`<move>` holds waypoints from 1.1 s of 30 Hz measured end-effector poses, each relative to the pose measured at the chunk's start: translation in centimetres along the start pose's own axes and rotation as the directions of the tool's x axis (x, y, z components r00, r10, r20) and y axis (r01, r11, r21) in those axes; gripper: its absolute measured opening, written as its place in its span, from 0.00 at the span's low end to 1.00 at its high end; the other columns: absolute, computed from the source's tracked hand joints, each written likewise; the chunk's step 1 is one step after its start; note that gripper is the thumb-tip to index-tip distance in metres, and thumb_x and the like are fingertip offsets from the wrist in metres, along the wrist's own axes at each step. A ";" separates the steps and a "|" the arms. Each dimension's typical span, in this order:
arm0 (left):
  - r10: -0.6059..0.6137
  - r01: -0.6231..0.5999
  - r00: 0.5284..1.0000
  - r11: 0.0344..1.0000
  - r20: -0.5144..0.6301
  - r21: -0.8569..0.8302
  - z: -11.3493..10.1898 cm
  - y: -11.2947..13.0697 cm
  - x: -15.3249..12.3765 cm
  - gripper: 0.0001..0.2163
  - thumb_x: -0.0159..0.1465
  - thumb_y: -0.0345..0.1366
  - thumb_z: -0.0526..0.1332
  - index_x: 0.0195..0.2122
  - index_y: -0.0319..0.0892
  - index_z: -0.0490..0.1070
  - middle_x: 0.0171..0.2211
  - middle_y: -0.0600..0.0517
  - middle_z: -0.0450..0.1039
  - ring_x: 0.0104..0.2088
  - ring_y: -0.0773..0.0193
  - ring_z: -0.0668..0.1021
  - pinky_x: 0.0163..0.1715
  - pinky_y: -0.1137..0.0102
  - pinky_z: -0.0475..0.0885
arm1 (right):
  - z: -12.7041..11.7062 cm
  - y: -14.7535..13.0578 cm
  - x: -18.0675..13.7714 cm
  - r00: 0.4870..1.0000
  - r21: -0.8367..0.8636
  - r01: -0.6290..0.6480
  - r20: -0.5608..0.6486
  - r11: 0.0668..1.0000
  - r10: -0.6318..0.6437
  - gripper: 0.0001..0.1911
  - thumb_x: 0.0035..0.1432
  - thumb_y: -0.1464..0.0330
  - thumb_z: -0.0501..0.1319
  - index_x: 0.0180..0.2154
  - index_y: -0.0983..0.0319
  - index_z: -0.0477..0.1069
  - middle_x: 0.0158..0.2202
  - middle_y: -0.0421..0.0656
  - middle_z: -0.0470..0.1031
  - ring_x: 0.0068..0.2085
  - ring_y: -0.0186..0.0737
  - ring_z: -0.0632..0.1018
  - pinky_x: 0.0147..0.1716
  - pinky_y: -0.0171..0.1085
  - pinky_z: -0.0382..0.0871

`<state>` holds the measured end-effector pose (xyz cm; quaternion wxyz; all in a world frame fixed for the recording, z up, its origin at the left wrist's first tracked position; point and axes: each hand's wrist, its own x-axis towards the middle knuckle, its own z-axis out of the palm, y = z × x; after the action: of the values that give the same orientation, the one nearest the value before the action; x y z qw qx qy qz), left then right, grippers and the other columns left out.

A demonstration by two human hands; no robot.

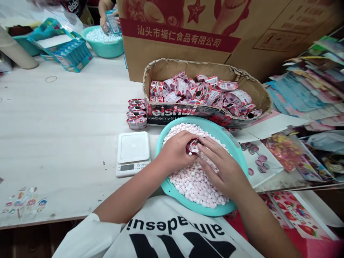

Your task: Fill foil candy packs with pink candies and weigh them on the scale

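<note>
My left hand [174, 152] is wrapped round a small red-and-pink printed candy box [192, 146], held above a turquoise basin [243, 161]. Pale pink and white candies [193, 186] fill much of the basin, and a white one shows at the box's lower edge. Over the right side of the candies is my right hand [228, 173], fingers stretched and apart, their tips at the box. Whether any candy lies under those fingers is hidden. Left of the basin stands a white digital scale [133, 147]; its display is too small to read.
Behind the basin, a cut-down carton [206, 68] holds many similar boxes, with several more stacked [137, 114] beside it. A large cardboard box [182, 43] stands behind. At the back left, a person's hand [104, 25] is over another basin [107, 52]. Packaging sheets [303, 93] lie right.
</note>
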<state>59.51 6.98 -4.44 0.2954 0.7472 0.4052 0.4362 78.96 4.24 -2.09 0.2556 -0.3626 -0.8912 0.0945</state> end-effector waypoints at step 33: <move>0.058 -0.057 0.998 0.996 -0.018 0.064 0.0 0.3 0.3 0.17 0.55 0.30 0.68 0.46 0.44 0.71 0.41 0.49 0.76 0.42 0.59 0.76 0.44 0.62 0.72 | 0.4 1.0 -1.5 0.968 -0.059 -0.067 -0.245 0.996 0.050 0.14 0.60 0.69 0.62 0.48 0.59 0.72 0.47 0.49 0.78 0.50 0.48 0.76 0.50 0.51 0.69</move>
<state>59.68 7.10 -4.02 0.2547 0.7632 0.4000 0.4388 80.25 3.93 -3.37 0.3476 -0.4058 -0.8449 0.0271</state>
